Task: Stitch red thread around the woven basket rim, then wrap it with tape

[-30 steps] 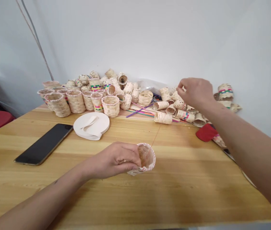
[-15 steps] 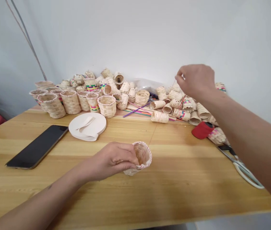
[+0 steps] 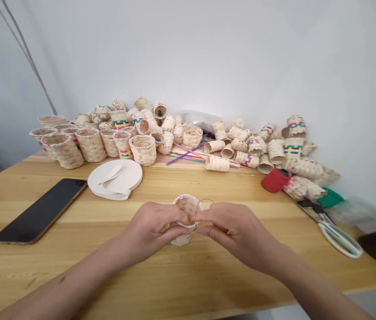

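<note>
A small woven basket with a red-and-white stitched rim is in front of me, low over the wooden table. My left hand pinches its near rim, thumb outside and fingers over the edge. My right hand is at the same rim from the right, its fingertips close to the left ones. A thin reddish thread loops above the right fingers, and they are closed around it. The fingertips hide part of the rim, and a needle cannot be made out.
Rimmed baskets stand at the back left; plain woven baskets lie heaped along the wall. A roll of white tape and a phone lie left. At right are a red thread spool and scissors. Coloured strips lie behind.
My right hand has come down from high on the right, where it held the thread taut, to the basket rim. The thread now hangs slack in a loop. My left hand still grips the basket.
</note>
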A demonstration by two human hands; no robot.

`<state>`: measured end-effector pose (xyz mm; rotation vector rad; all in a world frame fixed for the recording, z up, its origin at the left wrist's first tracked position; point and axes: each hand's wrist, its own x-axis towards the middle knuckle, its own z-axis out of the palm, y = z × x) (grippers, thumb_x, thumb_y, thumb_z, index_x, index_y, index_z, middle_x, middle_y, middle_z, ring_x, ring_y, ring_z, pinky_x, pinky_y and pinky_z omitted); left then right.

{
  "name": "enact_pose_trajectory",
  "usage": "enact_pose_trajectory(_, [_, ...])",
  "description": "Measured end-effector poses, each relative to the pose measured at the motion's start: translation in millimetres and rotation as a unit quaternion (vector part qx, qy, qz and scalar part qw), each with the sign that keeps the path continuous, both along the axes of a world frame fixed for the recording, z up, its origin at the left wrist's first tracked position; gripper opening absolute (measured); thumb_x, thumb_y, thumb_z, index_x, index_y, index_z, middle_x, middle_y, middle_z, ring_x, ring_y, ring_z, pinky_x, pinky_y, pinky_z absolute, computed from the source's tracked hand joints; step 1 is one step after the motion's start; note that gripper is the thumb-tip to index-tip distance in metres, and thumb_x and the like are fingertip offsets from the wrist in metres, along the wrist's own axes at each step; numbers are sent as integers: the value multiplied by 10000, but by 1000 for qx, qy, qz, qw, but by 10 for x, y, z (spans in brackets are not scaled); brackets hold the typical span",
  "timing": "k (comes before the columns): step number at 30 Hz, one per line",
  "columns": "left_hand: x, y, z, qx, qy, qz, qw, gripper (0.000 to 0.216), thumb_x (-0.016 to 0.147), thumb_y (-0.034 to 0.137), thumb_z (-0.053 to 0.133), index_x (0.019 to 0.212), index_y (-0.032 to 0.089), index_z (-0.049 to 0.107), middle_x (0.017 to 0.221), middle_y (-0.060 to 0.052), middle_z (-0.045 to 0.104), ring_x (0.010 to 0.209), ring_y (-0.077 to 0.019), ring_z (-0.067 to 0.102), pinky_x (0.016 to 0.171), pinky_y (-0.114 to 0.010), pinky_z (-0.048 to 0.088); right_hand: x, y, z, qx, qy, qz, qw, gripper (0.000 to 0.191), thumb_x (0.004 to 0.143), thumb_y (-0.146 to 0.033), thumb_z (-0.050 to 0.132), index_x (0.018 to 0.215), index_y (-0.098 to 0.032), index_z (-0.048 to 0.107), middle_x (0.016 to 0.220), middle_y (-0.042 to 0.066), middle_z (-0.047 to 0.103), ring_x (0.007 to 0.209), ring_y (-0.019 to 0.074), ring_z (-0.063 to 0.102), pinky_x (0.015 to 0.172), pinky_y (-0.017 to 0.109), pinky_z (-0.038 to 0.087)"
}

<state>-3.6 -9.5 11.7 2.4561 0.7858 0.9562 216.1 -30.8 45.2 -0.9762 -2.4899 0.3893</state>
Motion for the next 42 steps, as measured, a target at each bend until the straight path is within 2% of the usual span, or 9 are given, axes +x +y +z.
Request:
enact_pose_trajectory(3, [-14,3,25,-6,10,-26,1000,65,860,214,595,870,184,651,755,19,700,632,-82,608,600,-162,417,-10,38,-132,-2,14,-2,1000,175,946,-243,477,998,-235,644,921,18,692,830,164,615,726,276,435])
enact_pose_trajectory(7, [-22,19,45,-26,-3,-52,998,124,880,177,548,925,189,662,852,-9,714,765,-109,643,700,-183,456,-24,39,-133,-4,33,-26,999,185,945,-230,467,975,-226,649,873,23,676,804,163,602,710,276,437])
enact_pose_trajectory(11, [23,12,37,-47,-47,13,998,135,865,183,556,882,193,689,802,-7,718,691,-114,624,648,-194,464,-43,-78,-128,-35,84,-116,989,220,927,-290,496,1130,-240,566,842,20,645,767,171,599,688,283,456])
enact_pose_trajectory(14, [52,0,37,-88,-75,79,990,123,846,213,586,844,186,707,764,-7,711,649,-114,600,594,-193,446,-53,-170,-193,-67,129,-178,973,170,947,-270,432,1081,-246,533,828,10,630,719,164,591,650,278,452])
enact_pose_trajectory(18, [58,0,47,-110,-82,109,985,125,828,216,602,819,169,718,752,-16,707,607,-106,573,518,-185,395,-85,-195,-278,-86,164,-167,969,130,940,-221,440,903,-238,563,813,-1,640,723,161,595,660,273,450])
enact_pose_trajectory(23, [48,1,60,-117,-80,115,983,135,829,236,595,824,175,716,791,-18,714,575,-94,550,482,-184,364,-151,-121,-323,-39,207,-147,966,172,925,-203,484,941,-258,645,892,26,635,846,186,583,758,322,453])
enact_pose_trajectory(29, [41,-9,68,-124,-72,115,983,141,833,231,585,841,173,714,820,-25,718,673,-121,598,535,-194,401,-213,-72,-370,-22,215,-148,965,198,913,-186,515,977,-264,685,809,29,586,793,180,553,713,321,444])
enact_pose_trajectory(38, [34,-8,57,-129,-64,129,981,157,837,239,571,839,175,715,792,-27,707,630,-120,571,509,-198,375,-230,-54,-385,-4,207,-138,969,211,891,-91,525,962,-209,684,819,25,597,777,146,553,688,267,437])
enact_pose_trajectory(42, [27,-1,41,-121,-65,125,983,154,840,244,572,841,180,711,784,-23,702,632,-119,570,499,-196,364,-238,-50,-400,5,207,-138,969,215,897,-116,524,994,-220,686,804,24,610,765,148,564,683,266,441])
